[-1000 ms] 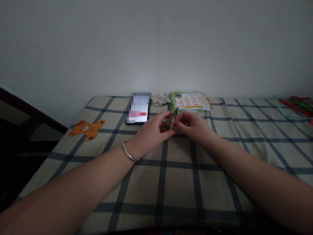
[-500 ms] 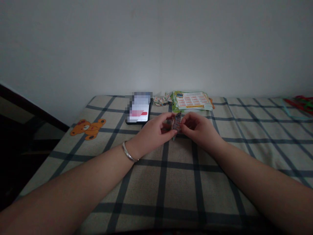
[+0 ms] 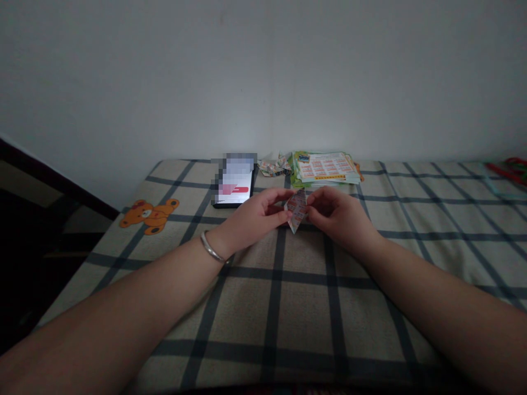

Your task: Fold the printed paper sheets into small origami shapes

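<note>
A small piece of folded printed paper (image 3: 297,211), shaped like a pointed diamond, is held upright between my two hands just above the checked cloth. My left hand (image 3: 265,211) pinches its left edge between thumb and fingers; a silver bangle circles that wrist. On the other side, my right hand (image 3: 340,214) grips the paper's right edge with thumb and forefinger. The fingers behind the paper are partly hidden. Just beyond my hands lies a stack of printed sheets (image 3: 327,166), with folded paper pieces (image 3: 275,165) left of it.
A phone (image 3: 234,186) with a lit, partly blurred screen lies behind my left hand. A flat teddy bear cutout (image 3: 150,215) rests near the left edge of the checked tablecloth (image 3: 304,318). Something red and green (image 3: 516,167) is at the far right. A wall stands behind.
The folded paper has turned so that more of its printed face shows, as a wider diamond. My left thumb has shifted slightly left along it. Both hands keep hold.
</note>
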`<state>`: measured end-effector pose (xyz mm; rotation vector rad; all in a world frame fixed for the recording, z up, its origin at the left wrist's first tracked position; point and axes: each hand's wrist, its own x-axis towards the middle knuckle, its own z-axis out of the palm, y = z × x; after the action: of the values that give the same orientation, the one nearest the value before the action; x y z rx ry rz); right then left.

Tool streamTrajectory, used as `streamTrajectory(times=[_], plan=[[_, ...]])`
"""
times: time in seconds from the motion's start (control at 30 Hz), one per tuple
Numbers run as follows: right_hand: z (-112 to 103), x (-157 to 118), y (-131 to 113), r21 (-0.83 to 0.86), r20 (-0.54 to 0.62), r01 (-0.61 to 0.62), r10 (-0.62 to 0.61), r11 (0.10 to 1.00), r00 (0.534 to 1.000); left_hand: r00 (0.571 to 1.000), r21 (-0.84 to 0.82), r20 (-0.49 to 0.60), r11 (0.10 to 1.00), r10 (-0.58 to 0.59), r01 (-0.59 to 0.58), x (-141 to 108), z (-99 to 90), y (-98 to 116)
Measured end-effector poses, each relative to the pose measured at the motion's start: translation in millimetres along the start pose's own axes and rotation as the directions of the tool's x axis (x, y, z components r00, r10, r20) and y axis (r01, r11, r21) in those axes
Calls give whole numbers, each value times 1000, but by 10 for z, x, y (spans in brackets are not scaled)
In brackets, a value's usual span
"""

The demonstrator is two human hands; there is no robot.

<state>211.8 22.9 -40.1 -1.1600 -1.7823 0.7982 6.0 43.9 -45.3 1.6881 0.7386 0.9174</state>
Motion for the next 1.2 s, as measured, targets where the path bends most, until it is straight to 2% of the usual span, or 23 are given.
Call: streamTrajectory(times=[0.13, 0.27, 0.37, 0.47, 0.63, 0.77, 0.93, 1.03, 1.2], plan=[[-38, -5, 2, -149, 7, 14, -13, 989, 1000, 998, 84, 24, 995, 53, -55, -17, 18, 13], [-63, -2, -17, -274, 10, 26, -25, 961, 1000, 994, 338, 6, 935, 109, -104, -46, 30, 80], [-64, 5, -31, -298, 22, 30, -24, 954, 999, 990, 501, -23, 858, 138, -108, -52, 25, 111], [-57, 10, -31, -275, 41, 17, -6, 961, 999, 985, 577, -20, 806, 170, -127, -45, 18, 108], [-45, 16, -13, -329, 40, 23, -10, 944, 999, 990, 667, 0, 737, 140, -105, -28, 11, 107], [-80, 28, -26, -409, 60, 48, -25, 911, 998, 985, 707, 61, 690, 159, -155, -25, -4, 124], [-163, 53, -35, -515, 178, 202, -127, 833, 976, 978, 732, 127, 650, 164, -204, -38, -39, 99], [-189, 76, -3, -538, 225, 283, -189, 794, 956, 978, 721, 130, 662, 161, -205, -46, -55, 90], [-201, 101, 56, -551, 263, 340, -229, 762, 937, 977, 730, 157, 649, 146, -215, -46, -79, 118]])
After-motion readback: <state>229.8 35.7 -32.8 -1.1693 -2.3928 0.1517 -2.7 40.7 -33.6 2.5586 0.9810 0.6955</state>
